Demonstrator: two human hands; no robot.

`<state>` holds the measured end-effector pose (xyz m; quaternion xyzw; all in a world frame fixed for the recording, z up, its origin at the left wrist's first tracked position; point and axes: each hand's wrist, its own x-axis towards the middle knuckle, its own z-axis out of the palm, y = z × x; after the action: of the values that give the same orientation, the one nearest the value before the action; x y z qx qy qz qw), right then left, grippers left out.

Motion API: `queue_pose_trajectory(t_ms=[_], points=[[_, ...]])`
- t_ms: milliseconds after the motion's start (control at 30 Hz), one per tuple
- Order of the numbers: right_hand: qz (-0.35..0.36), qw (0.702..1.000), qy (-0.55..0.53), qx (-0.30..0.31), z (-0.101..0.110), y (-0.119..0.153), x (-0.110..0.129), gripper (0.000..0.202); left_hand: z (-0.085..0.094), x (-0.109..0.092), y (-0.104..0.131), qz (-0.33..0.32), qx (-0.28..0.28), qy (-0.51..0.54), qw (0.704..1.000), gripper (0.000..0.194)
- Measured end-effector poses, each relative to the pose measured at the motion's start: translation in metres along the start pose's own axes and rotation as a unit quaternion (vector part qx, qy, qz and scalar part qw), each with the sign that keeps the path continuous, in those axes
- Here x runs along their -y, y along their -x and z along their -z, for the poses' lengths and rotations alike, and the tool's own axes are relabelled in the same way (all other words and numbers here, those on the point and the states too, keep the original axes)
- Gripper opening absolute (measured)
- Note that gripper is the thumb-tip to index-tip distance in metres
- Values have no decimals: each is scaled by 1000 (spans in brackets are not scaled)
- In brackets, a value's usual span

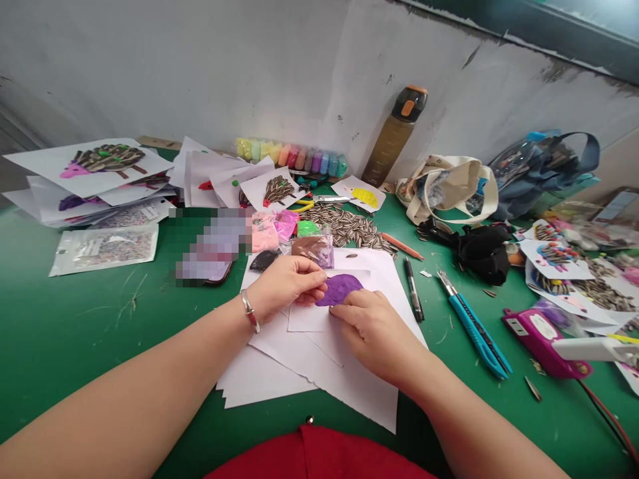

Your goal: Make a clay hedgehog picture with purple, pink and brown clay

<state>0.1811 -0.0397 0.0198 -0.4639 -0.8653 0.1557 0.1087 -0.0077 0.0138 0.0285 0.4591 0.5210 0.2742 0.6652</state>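
A flattened purple clay oval (339,290) lies on a small sheet of white paper (304,320). My left hand (289,279) is at the clay's left edge, thumb and forefinger pinched together; what they hold, if anything, is too small to make out. From the right, my right hand (372,326) rests on the paper with a fingertip touching the clay's lower edge. Its other fingers curl under and are partly hidden. Just beyond are a packet of brown clay (312,250) and a lump of black clay (264,260).
Sunflower seeds (349,226) lie heaped behind the paper. A black pen (413,289) and blue utility knife (474,326) are at right, with a magenta glue gun (544,342) farther out. Hedgehog pictures (104,159) are stacked at left. A bottle (394,136) leans against the wall.
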Motion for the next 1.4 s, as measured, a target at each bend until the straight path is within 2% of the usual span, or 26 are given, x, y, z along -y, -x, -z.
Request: queue_pose_trajectory(t_ms=[167,433,567,700,833,1100,1300,1400], points=[[4,999,-12,-35,4,2,-7,33,0,1,-1,-4,0,0,1000,14],[29,998,56,6,3,-1,0,29,1,2,-1,-4,10,-5,1000,15],[19,1000,19,7,-1,-3,-5,30,0,1,-1,-5,10,-4,1000,15],[1,999,-48,-20,-2,-3,-14,33,1,3,-1,-9,7,-3,1000,15],[-5,999,-37,-38,2,0,-14,34,0,3,-1,-4,1,-1,1000,14],[11,999,28,26,4,1,2,27,-1,1,0,-2,1,-2,1000,14],[-6,1000,3,-4,9,3,-5,30,-1,1,-1,-2,-1,-7,1000,14],[-3,999,18,27,10,4,-2,28,-1,0,-1,1,-1,-8,1000,14]])
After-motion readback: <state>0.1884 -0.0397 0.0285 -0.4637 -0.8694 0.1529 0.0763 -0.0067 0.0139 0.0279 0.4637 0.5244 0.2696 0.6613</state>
